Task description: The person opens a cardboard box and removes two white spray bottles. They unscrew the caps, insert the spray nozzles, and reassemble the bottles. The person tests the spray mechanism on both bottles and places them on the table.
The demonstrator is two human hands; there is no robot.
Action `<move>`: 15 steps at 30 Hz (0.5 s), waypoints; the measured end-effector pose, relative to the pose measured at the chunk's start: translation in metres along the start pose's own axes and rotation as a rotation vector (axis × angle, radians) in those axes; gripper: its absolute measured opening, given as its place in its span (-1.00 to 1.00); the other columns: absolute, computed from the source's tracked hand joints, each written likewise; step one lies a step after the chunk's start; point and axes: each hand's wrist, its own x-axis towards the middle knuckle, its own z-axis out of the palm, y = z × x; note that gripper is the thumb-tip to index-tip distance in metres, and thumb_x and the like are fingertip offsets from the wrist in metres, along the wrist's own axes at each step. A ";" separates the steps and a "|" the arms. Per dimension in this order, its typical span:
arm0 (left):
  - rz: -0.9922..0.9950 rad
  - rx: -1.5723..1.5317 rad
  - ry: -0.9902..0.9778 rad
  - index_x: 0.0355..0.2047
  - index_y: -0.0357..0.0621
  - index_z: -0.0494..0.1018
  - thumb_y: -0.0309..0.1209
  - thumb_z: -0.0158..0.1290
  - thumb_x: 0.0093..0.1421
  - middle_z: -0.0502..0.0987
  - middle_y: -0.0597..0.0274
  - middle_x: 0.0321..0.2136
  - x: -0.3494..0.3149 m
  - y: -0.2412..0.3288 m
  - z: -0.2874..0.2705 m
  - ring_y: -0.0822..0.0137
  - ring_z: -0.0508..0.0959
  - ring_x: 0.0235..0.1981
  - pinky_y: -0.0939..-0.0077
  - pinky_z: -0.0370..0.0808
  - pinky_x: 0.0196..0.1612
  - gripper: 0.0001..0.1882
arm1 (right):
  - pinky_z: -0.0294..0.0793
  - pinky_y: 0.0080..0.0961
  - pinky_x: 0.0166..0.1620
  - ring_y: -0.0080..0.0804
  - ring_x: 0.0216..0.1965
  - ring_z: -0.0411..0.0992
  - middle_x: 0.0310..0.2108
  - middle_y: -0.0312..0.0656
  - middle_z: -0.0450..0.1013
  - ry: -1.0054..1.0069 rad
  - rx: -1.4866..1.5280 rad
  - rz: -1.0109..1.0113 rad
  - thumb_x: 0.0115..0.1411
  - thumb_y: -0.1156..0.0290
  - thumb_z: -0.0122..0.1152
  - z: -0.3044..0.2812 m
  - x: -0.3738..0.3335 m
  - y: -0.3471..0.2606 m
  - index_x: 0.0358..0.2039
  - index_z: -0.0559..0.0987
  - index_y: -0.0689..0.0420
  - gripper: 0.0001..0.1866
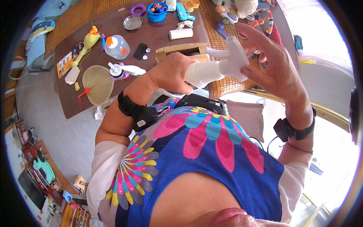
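A white spray bottle (202, 73) lies tilted sideways in front of my chest. My left hand (172, 72) is closed around its body. The white trigger sprayer head (233, 58) points away from the body, up and to the right. Around that head curves my right hand (278, 64), its fingers spread apart and the thumb tip at the head's edge, seemingly touching it. No firm grip by the right hand shows. The far end of the bottle is partly hidden by my left hand.
On the brown table (72, 104) are a woven hand fan (98, 85), a clear bottle with an orange-and-white cap (117, 47), a purple-and-white bottle (118, 70), a metal dish (132, 23) and a blue basket (157, 15). A cardboard box (162, 51) sits behind my left hand. Soft toys (245, 7) lie at the back right.
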 end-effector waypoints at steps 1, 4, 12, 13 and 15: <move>0.002 -0.001 0.027 -0.27 -0.19 0.57 -0.43 0.30 -0.22 0.65 0.05 -0.40 0.000 0.000 0.000 0.12 0.67 -0.36 0.40 0.55 -0.25 -0.59 | 0.55 -0.26 -0.24 -0.17 -0.44 0.56 -0.43 -0.09 0.56 -0.034 0.078 0.173 0.36 0.30 0.03 0.002 -0.002 0.001 0.24 0.43 0.17 -0.53; -0.003 0.033 0.098 -0.29 -0.19 0.56 -0.41 0.30 -0.22 0.64 0.05 -0.41 -0.001 0.001 -0.002 0.10 0.66 -0.37 0.38 0.55 -0.26 -0.61 | 0.58 -0.34 -0.16 -0.24 -0.28 0.60 -0.36 -0.12 0.57 -0.074 0.549 0.724 0.30 0.46 0.00 0.007 -0.002 0.003 0.23 0.45 0.12 -0.53; 0.008 0.024 0.092 -0.31 -0.19 0.56 -0.38 0.32 -0.23 0.63 0.01 -0.42 -0.003 -0.004 -0.012 0.02 0.65 -0.37 0.32 0.55 -0.27 -0.61 | 0.55 -0.31 -0.22 -0.19 -0.29 0.59 -0.35 -0.13 0.60 -0.019 -0.501 -0.298 0.33 0.25 0.19 0.002 0.020 0.001 0.12 0.54 0.12 -0.60; 0.005 0.061 0.112 -0.32 -0.19 0.56 -0.38 0.32 -0.23 0.63 0.00 -0.43 -0.002 -0.004 -0.012 0.01 0.65 -0.37 0.31 0.55 -0.27 -0.61 | 0.55 -0.31 -0.24 -0.18 -0.32 0.59 -0.36 -0.12 0.60 -0.080 -0.409 -0.144 0.34 0.19 0.21 0.002 0.015 -0.002 0.09 0.55 0.13 -0.60; 0.006 0.141 0.157 -0.33 -0.19 0.55 -0.38 0.32 -0.23 0.62 -0.01 -0.44 -0.001 -0.005 -0.011 -0.02 0.65 -0.36 0.30 0.55 -0.28 -0.62 | 0.54 -0.30 -0.33 -0.13 -0.42 0.58 -0.43 -0.09 0.60 -0.243 0.097 0.462 0.36 0.10 0.17 0.005 0.006 -0.008 0.00 0.61 0.16 -0.60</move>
